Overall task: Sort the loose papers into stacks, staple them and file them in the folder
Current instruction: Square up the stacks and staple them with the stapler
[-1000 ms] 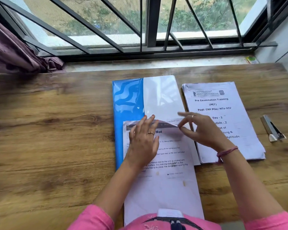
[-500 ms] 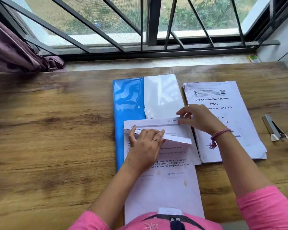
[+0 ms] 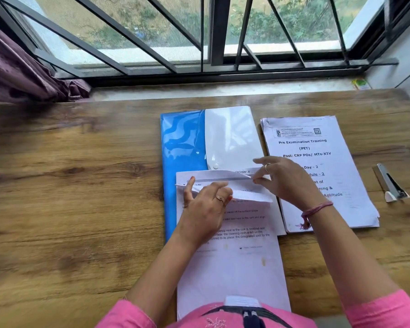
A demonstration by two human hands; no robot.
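Observation:
A blue and white plastic folder (image 3: 182, 143) lies flat in the middle of the wooden table (image 3: 76, 185). A stack of printed white papers (image 3: 232, 268) lies over its near half. My left hand (image 3: 204, 209) rests on this stack, its fingers curled under the lifted top edge of the upper sheet. My right hand (image 3: 282, 181) pinches the top right corner of a sheet lower in the stack. To the right lies a second stack (image 3: 317, 147) titled "Pre Examination Training". A grey stapler (image 3: 391, 183) lies on the table further right.
A barred window (image 3: 211, 36) and its stone sill run along the table's far edge. A purple curtain (image 3: 17, 72) hangs at the far left. A small green and yellow item (image 3: 361, 84) sits on the sill at the right. A white wall borders the right.
The top sheet's upper edge has been peeled back toward me under my left hand. My right hand moved up to the stack's top right corner and took hold of a sheet beneath.

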